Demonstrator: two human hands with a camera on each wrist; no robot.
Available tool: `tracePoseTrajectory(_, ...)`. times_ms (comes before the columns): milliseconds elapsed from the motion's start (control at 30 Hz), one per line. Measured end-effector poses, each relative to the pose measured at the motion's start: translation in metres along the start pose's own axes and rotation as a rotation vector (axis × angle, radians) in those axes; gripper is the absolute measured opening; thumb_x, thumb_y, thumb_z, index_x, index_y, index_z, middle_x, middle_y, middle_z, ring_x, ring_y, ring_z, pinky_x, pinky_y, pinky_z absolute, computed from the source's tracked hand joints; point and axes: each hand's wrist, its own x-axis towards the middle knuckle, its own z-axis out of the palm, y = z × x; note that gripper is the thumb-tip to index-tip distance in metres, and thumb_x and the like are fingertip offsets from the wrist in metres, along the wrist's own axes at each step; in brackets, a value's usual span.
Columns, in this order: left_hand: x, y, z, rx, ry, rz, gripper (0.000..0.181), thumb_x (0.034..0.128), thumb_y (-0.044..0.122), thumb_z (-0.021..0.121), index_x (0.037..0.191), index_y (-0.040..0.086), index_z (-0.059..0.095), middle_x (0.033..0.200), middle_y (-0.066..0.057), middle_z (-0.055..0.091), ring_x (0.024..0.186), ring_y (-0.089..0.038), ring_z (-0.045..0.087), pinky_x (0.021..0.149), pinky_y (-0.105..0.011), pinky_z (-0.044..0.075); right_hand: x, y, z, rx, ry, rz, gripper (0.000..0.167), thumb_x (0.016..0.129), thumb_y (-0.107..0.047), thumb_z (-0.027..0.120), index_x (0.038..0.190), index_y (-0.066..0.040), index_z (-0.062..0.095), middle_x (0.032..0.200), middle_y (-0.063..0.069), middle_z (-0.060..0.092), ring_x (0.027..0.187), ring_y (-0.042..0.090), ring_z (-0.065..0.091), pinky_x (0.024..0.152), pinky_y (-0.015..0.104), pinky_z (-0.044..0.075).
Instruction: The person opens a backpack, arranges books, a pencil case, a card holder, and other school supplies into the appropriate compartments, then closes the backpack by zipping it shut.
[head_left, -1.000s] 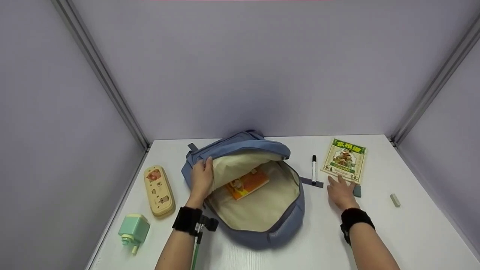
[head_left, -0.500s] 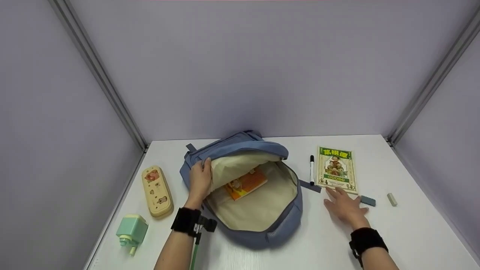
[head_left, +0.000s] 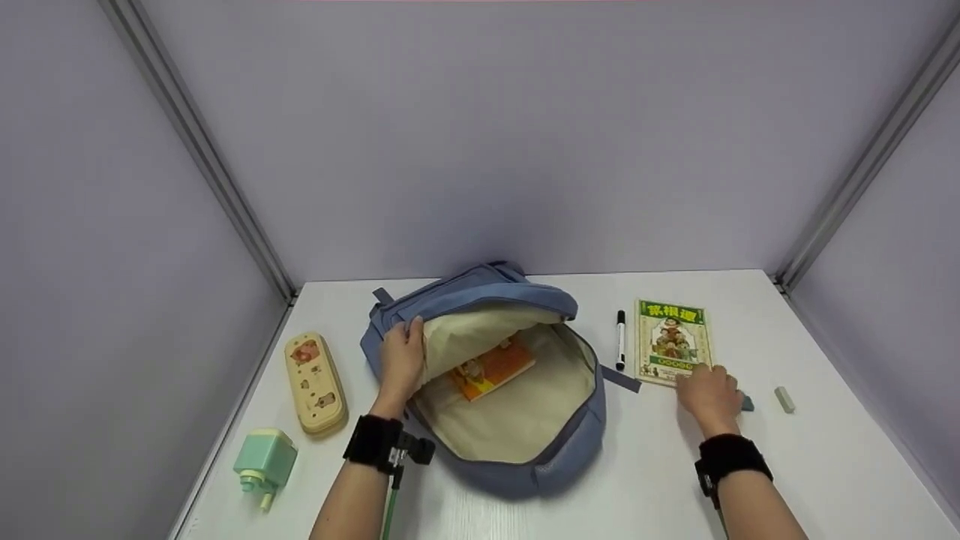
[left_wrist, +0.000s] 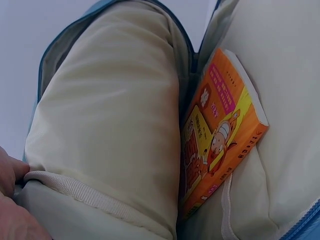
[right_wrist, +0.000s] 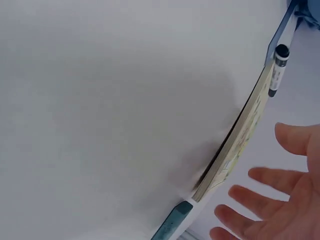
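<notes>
In the head view, my left hand [head_left: 403, 356] grips the edge of the front flap of a blue backpack [head_left: 570, 457], holding it raised. Inside, on the cream lining, lies an orange book [left_wrist: 217, 135], partly covered by the flap in the head view. My right hand [head_left: 709, 394] is over the near right corner of a green-and-cream book [head_left: 673, 341] that lies flat on the table. From the right wrist, its fingers look spread and slightly bent, with nothing between them. A teal eraser [right_wrist: 172, 220] lies by that corner, partly hidden by the hand in the head view.
A black-and-white marker [head_left: 620, 341] lies between backpack and green book, near a dark strap [head_left: 621, 379]. Farther right is a small grey-green block [head_left: 784, 400]. A yellow pencil case [head_left: 316, 384] and a mint-green pencil sharpener [head_left: 265, 459] stand on the left. Walls enclose the table.
The green book has slid left and nearer, the marker slightly left, the teal eraser right. My right hand has moved nearer, then right across the book's near edge. The left hand keeps its grip.
</notes>
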Motion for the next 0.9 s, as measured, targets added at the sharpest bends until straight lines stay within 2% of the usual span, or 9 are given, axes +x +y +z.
tracePoseTrajectory(67,0.0,0.0,0.0,-0.002,0.004,0.004,0.037,0.104,0.025,0.049,0.071,0.009,0.045,0.065,-0.001,0.037,0.06,-0.019,0.039,0.059,-0.034,0.034,0.006,0.004,-0.003,0.035,-0.009,0.05,0.049,0.1,-0.024,0.05,0.11,0.024,0.051,0.118,0.048,0.037,0.115,0.063,0.033,0.089,0.068,0.028)
tracePoseTrajectory(167,0.0,-0.001,0.001,-0.009,0.011,0.012,0.037,0.1036,0.024,0.05,0.07,0.009,0.043,0.064,-0.001,0.036,0.059,-0.019,0.038,0.058,-0.034,0.033,0.013,0.01,-0.005,0.067,-0.057,0.123,0.055,0.1,-0.028,0.047,0.109,0.026,0.05,0.121,0.053,0.029,0.12,0.064,0.023,0.092,0.069,0.022)
tracePoseTrajectory(267,0.0,-0.001,0.001,-0.012,0.014,0.008,0.038,0.1037,0.024,0.05,0.069,0.01,0.041,0.064,0.0,0.035,0.058,-0.018,0.036,0.058,-0.033,0.032,0.016,0.013,-0.005,0.1,-0.083,0.193,0.062,0.099,-0.035,0.049,0.11,0.026,0.05,0.122,0.053,0.028,0.12,0.063,0.022,0.093,0.067,0.023)
tracePoseTrajectory(400,0.001,0.0,0.0,0.004,0.012,0.003,0.039,0.1039,0.024,0.049,0.069,0.011,0.039,0.064,0.0,0.034,0.058,-0.018,0.035,0.058,-0.033,0.032,0.018,0.015,-0.004,0.125,-0.073,0.25,0.065,0.095,-0.041,0.056,0.103,0.023,0.054,0.119,0.051,0.03,0.118,0.061,0.024,0.093,0.066,0.024)
tracePoseTrajectory(633,0.001,-0.002,0.002,0.035,0.03,-0.007,0.038,0.1029,0.025,0.05,0.068,0.012,0.04,0.065,-0.001,0.034,0.062,-0.021,0.039,0.06,-0.035,0.034,0.023,0.019,0.0,0.106,-0.079,0.255,0.062,0.093,-0.045,0.06,0.091,0.017,0.058,0.116,0.051,0.029,0.116,0.06,0.022,0.092,0.065,0.024)
tracePoseTrajectory(767,0.002,-0.006,0.003,0.041,0.035,-0.007,0.039,0.1027,0.024,0.051,0.068,0.012,0.04,0.065,0.0,0.034,0.063,-0.022,0.039,0.061,-0.036,0.034,0.024,0.019,0.002,0.088,-0.058,0.234,0.06,0.091,-0.044,0.063,0.085,0.016,0.057,0.113,0.051,0.031,0.113,0.06,0.026,0.092,0.065,0.024)
tracePoseTrajectory(900,0.003,-0.009,0.003,0.03,0.036,-0.002,0.039,0.1029,0.024,0.051,0.068,0.012,0.04,0.065,0.0,0.032,0.062,-0.021,0.038,0.061,-0.036,0.033,0.027,0.018,0.006,0.094,-0.022,0.211,0.059,0.091,-0.041,0.065,0.087,0.018,0.056,0.115,0.051,0.031,0.113,0.061,0.027,0.094,0.065,0.022)
